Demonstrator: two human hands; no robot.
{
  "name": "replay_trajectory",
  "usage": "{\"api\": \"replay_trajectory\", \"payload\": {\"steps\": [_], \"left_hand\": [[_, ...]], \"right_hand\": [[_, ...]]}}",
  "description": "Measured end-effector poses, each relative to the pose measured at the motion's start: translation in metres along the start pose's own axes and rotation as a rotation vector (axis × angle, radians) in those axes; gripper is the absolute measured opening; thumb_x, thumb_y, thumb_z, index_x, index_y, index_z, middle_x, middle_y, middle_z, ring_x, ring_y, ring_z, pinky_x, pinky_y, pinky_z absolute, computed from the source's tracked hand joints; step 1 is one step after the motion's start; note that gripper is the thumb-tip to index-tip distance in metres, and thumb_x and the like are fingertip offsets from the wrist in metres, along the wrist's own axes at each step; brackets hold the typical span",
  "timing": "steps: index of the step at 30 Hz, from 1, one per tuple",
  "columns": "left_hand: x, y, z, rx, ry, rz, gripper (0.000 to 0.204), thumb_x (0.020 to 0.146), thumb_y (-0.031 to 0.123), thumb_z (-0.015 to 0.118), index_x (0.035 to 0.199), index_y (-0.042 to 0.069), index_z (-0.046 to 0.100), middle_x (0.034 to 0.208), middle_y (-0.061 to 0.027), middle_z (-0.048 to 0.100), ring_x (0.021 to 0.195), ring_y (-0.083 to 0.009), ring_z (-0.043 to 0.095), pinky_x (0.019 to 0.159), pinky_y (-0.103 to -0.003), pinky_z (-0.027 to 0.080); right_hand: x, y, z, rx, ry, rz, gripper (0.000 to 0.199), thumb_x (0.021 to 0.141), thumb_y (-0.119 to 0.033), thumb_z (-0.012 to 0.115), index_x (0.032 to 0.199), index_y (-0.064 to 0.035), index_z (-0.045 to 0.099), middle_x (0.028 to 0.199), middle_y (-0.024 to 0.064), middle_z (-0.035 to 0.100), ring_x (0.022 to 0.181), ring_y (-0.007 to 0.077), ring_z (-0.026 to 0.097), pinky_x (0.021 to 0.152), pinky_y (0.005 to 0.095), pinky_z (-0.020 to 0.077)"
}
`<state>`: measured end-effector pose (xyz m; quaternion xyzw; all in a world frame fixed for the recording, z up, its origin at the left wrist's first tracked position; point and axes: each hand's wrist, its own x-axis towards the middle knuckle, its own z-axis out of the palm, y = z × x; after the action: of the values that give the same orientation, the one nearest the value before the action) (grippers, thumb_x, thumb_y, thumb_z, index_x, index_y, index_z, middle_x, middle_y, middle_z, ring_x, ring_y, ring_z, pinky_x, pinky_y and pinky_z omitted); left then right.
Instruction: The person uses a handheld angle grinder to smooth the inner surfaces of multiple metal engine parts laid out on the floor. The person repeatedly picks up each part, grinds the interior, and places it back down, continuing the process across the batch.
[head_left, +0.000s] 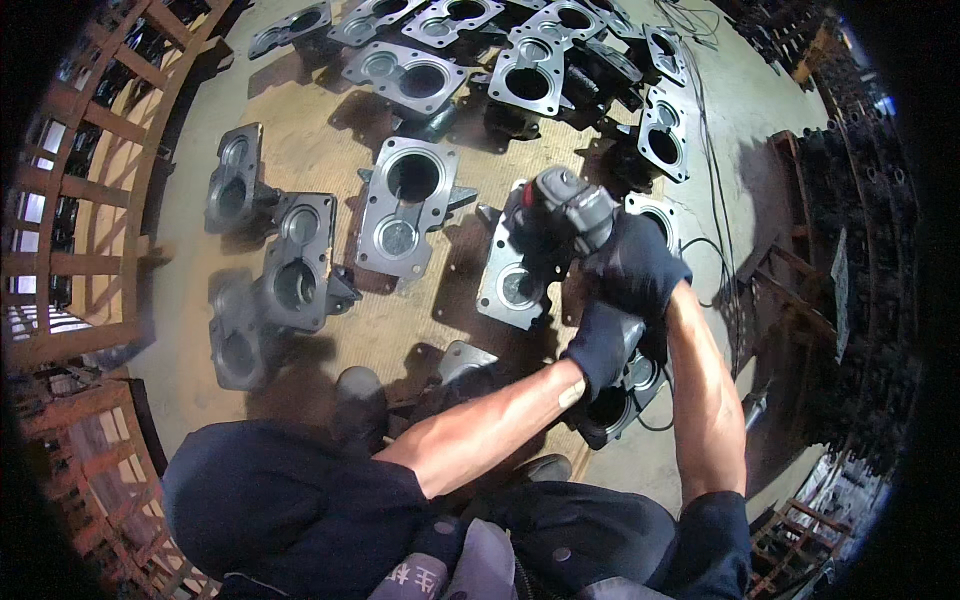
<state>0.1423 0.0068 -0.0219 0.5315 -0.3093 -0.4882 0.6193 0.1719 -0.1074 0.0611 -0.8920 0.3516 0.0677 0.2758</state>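
Both my hands wear dark gloves and are wrapped round a grey and black power tool (588, 212) that looks like an angle grinder. My right hand (645, 265) grips it close behind the head. My left hand (605, 345) closes on the rear of its body. Under the tool's head lies a metal casting (503, 268) with a machined flat face and round bores; the tool hides its upper part, and I cannot tell whether they touch. Another casting (405, 205) stands just left of it, and one more (612, 408) is partly covered below my left hand.
Several similar castings stand at the far side, such as one (527, 75), and at the left (300, 260). Brown cardboard (390, 310) covers the floor beneath them. Black cables (706, 150) run along the right. Slatted crates (95, 190) line the left; dark racks (860, 230) stand right.
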Motion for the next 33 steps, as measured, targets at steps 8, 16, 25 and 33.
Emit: {"api": "replay_trajectory", "payload": {"steps": [8, 16, 25, 33], "left_hand": [[-0.023, -0.044, 0.014, -0.614, -0.05, -0.255, 0.044, 0.103, 0.011, 0.049, 0.146, 0.003, 0.04, 0.141, -0.0099, 0.05, 0.128, -0.0169, 0.048, 0.111, -0.031, 0.039], [-0.004, -0.026, -0.011, 0.022, -0.053, -0.163, 0.034, 0.103, 0.011, 0.049, 0.136, 0.006, 0.052, 0.128, -0.0101, 0.057, 0.122, -0.0161, 0.05, 0.105, -0.03, 0.042], [0.004, -0.072, 0.018, -0.563, -0.043, -0.227, 0.03, 0.104, 0.01, 0.044, 0.133, 0.006, 0.049, 0.125, -0.0068, 0.052, 0.115, -0.0147, 0.048, 0.101, -0.027, 0.039], [-0.073, -0.044, 0.056, -0.131, -0.098, -0.161, 0.036, 0.106, 0.019, 0.046, 0.139, 0.007, 0.051, 0.132, -0.0096, 0.053, 0.123, -0.0166, 0.049, 0.109, -0.032, 0.039]], "right_hand": [[-0.024, -0.012, 0.002, 0.094, -0.104, 0.141, 0.054, 0.062, -0.024, 0.077, 0.11, -0.0019, 0.068, 0.098, 0.026, 0.072, 0.099, 0.0399, 0.071, 0.086, 0.0432, 0.0562], [0.0, -0.028, -0.008, 0.054, -0.111, 0.104, 0.052, 0.063, -0.03, 0.08, 0.105, -0.0001, 0.069, 0.095, 0.0265, 0.072, 0.094, 0.0403, 0.071, 0.084, 0.0425, 0.0572], [-0.01, -0.005, -0.009, 0.158, -0.119, 0.131, 0.046, 0.068, -0.031, 0.08, 0.103, -0.0027, 0.071, 0.097, 0.0241, 0.073, 0.096, 0.0369, 0.072, 0.086, 0.0412, 0.0565], [-0.081, 0.003, -0.005, 0.201, -0.149, 0.177, 0.047, 0.068, -0.029, 0.08, 0.104, 0.0004, 0.068, 0.095, 0.0258, 0.072, 0.095, 0.04, 0.071, 0.083, 0.0414, 0.0565]]}}
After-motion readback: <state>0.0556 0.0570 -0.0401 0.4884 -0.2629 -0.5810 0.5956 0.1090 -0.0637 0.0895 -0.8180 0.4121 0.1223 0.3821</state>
